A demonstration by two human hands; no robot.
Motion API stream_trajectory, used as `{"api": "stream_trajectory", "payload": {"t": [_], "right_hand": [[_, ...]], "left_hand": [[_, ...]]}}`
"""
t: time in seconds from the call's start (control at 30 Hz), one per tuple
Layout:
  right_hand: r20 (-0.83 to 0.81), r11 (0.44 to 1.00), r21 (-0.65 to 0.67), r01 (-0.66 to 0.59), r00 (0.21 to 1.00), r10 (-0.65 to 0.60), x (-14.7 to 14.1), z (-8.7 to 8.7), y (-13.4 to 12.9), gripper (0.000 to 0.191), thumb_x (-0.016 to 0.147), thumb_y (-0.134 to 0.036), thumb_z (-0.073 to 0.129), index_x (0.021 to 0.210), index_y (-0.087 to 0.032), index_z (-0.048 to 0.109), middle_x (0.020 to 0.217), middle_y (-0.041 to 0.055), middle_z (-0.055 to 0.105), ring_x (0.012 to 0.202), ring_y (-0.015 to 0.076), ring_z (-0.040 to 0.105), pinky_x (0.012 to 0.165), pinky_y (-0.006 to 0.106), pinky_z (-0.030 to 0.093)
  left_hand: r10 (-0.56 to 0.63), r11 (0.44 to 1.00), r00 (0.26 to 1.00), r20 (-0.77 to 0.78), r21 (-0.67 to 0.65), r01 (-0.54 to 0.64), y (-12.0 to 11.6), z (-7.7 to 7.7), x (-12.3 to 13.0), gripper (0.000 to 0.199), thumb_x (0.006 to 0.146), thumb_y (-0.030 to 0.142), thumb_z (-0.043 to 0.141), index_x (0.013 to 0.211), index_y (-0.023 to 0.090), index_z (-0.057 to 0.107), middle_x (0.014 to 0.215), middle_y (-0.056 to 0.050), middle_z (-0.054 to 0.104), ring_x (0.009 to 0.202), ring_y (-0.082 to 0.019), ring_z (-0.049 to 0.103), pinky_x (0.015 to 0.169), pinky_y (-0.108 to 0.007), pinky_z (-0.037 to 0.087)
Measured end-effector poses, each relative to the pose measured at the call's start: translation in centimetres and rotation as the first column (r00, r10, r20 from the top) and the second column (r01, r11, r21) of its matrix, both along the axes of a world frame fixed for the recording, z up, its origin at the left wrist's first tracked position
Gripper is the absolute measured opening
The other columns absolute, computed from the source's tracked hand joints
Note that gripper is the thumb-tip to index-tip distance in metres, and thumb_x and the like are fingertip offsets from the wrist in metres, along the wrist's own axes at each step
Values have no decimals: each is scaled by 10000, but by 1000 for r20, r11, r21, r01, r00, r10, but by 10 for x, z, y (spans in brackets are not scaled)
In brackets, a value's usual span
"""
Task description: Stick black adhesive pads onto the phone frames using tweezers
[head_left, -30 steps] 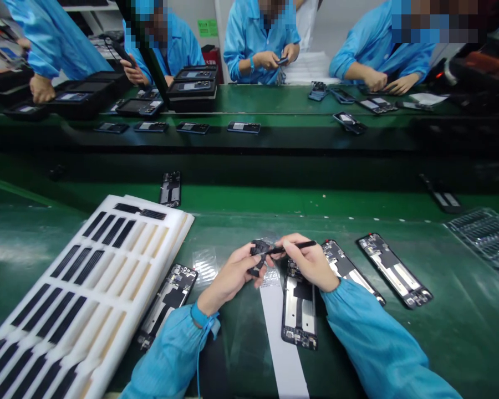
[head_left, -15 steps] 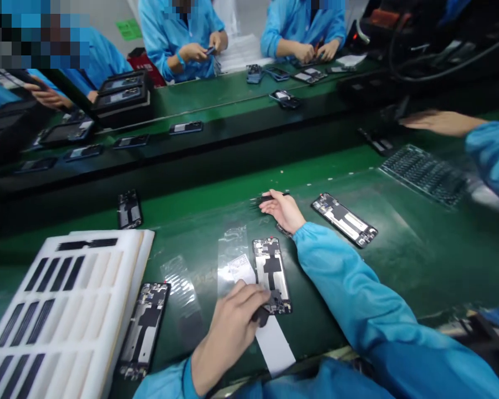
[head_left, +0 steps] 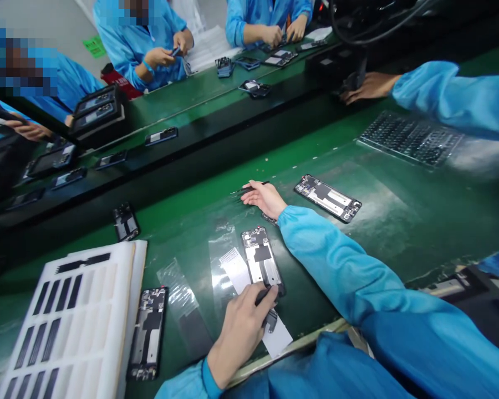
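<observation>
My left hand is closed on a small dark part at the lower end of an opened phone. White paper strips lie under and beside that phone. Farther forward, my right hand holds thin dark tweezers, palm partly turned up, above the green mat. Under its wrist a small dark object is partly hidden. Another opened phone lies to the right of my right hand, and one more lies at the left beside the foam tray.
The white foam tray holds black strips at the lower left. Clear plastic sheets lie near it. A co-worker's hand reaches in at the right, beyond a clear plastic tray. Other people sit across the line.
My left hand has moved off the phone's lower end toward me with the dark part. The co-worker's hand at the right now grips a dark object. The view has shifted and tilted.
</observation>
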State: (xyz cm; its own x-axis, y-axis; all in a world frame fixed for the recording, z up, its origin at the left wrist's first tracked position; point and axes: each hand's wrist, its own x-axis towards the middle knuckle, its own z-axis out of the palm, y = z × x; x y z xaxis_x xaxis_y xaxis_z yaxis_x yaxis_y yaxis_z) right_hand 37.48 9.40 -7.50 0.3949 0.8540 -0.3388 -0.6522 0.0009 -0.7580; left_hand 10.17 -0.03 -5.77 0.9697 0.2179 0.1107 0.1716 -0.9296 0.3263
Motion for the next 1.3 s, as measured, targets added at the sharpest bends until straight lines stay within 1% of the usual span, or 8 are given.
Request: {"api": "stream_trajectory", "payload": {"t": [0.23,0.53,0.77,0.93,1.03,1.17,1.23,1.3], "right_hand": [[3,1000,-14,-7,1000,7,-1,7,-2,335,1061,-201,430,807,-137,639,558,54,720,482,114,659,509,179,497],[-6,1000,-13,-15,1000,15,0,4,-1,325,1059,-219,446,812,-135,641,568,57,725,489,118,665,511,185,502],[-30,1000,13,-28,999,28,2,3,0,330,1058,-220,432,823,-132,646,557,55,721,483,115,664,508,178,490],[-71,997,44,-67,995,70,1,3,-3,335,1047,-212,409,835,-135,657,555,45,719,486,113,661,511,173,491],[-100,993,69,-97,990,103,3,15,-5,387,1036,-194,342,836,-133,668,569,50,721,510,119,672,531,178,507],[-76,963,145,-226,968,239,16,51,-17,366,996,-193,329,908,-118,676,778,97,782,665,166,735,608,234,555],[108,926,94,-367,928,357,17,69,-32,314,967,-190,364,920,-129,669,791,85,782,553,154,684,518,227,508],[432,900,-131,-416,793,430,6,79,-56,279,953,-217,413,842,-145,659,682,67,751,437,138,588,436,219,410]], "left_hand": [[-37,997,997,-71,69,42,0,-5,-2,610,826,-26,454,1380,217,534,1129,-126,598,915,-231,645,627,-306,558],[-55,998,948,-313,14,62,3,13,12,678,791,-15,472,1407,268,504,1309,-147,559,1038,-273,666,672,-359,607],[-67,997,854,-515,-60,42,7,25,22,877,697,-39,488,1490,325,406,1601,-175,302,1130,-327,656,727,-423,611],[-48,996,855,-516,-93,-1,17,23,27,831,703,-64,490,1386,407,540,1692,-72,31,882,-225,740,620,-325,586],[49,998,880,-473,61,-23,18,16,30,908,705,-93,461,1453,422,466,1680,-92,91,719,-187,738,514,-291,556],[291,939,865,-408,297,-175,13,6,29,928,784,-17,519,1594,291,186,1636,-204,191,478,-152,651,367,-308,504],[388,908,852,-352,304,-288,11,3,25,851,855,139,618,1593,222,202,1620,-227,214,479,-170,663,365,-324,511],[474,874,833,-284,263,-408,10,1,18,849,869,333,692,1576,172,251,1600,-245,255,538,-210,705,400,-337,534]]}}
